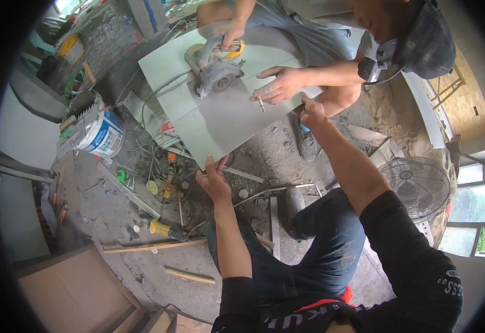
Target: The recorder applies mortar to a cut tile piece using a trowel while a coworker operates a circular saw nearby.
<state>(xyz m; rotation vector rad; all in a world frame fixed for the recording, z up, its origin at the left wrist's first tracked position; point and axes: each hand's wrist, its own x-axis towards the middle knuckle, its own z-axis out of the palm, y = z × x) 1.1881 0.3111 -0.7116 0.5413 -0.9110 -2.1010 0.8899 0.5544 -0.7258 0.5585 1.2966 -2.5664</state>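
A large pale grey tile [198,129] lies slanted in front of me, with thin lines across its face. My left hand [215,180] grips its near corner, fingers closed on the edge. At the right corner, my right hand [313,113] is closed on the tile too. On the tile's far half rests a dusty handheld circular saw [218,75] with a yellow part. A co-worker's hand [233,32] holds the saw by its handle. The co-worker's other hand [281,84] is over the tile with a cigarette [262,104] between the fingers.
A white and blue bucket [105,136] with a notched trowel [84,114] stands at left. Cables, wood strips [190,276] and a yellow power tool [166,229] litter the dusty floor. A round fan [414,188] is at right, cardboard [76,288] at lower left.
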